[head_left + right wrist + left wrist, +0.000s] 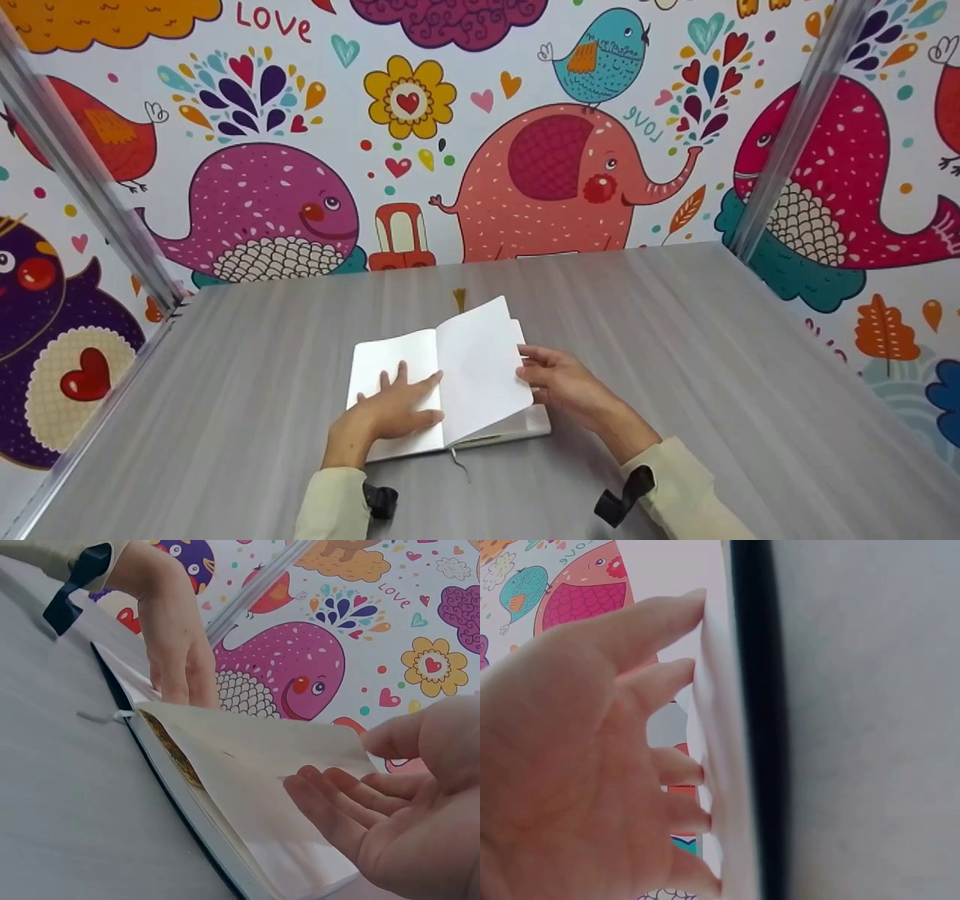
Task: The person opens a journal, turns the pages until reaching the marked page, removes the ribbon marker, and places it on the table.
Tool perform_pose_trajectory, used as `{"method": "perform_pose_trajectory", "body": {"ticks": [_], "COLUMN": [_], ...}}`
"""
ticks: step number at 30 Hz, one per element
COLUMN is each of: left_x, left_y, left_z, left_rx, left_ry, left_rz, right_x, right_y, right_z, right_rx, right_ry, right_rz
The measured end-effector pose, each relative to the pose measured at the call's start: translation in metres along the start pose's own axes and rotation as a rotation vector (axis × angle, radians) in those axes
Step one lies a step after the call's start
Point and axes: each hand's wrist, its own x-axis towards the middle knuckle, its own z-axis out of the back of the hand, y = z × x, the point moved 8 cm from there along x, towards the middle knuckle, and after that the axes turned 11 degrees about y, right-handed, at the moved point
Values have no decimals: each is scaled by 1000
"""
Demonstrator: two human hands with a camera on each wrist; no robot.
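Note:
A notebook (397, 352) with blank white pages and a dark cover edge lies open on the table. My left hand (394, 409) rests on the left-hand page with fingers spread, the thumb near the centre fold. The left wrist view shows those fingertips (697, 667) against the paper. At the notebook's right side, my right hand (566, 382) holds the outer edge of a raised page (484, 375) between thumb and fingers. Beneath that page, a gold patterned piece (176, 746) shows between the leaves close to the spine.
A thin ribbon (461, 465) trails from the notebook's near edge onto the grey table (247, 405). A gold tassel (459, 298) pokes out beyond its far edge. Cartoon-printed walls (285, 112) with metal posts (787, 142) enclose the table at the back and sides.

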Motion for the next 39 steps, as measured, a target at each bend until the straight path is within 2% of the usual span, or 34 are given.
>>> {"method": "perform_pose_trajectory", "body": {"ticks": [10,16,22,34,39], "left_x": [1,2,2,-5,-8], "left_y": [1,0,3,15,17], "left_z": [0,1,3,15,16], "left_rx": [0,0,-13,-146,-145], "left_ry": [3,9,-3,-24,-36], "left_rz": [-1,-11,-12,-71,-63], "right_x": [0,-2,-2,-4,-6], "right_y": [-4,-1,4,11,11], "right_z": [11,14,11,4,1], "right_rx": [30,23,0,1,-9], "right_ry": [-130,-174,-176,-162,-160], "right_rz": [-10,-8,-8,15,0]}}
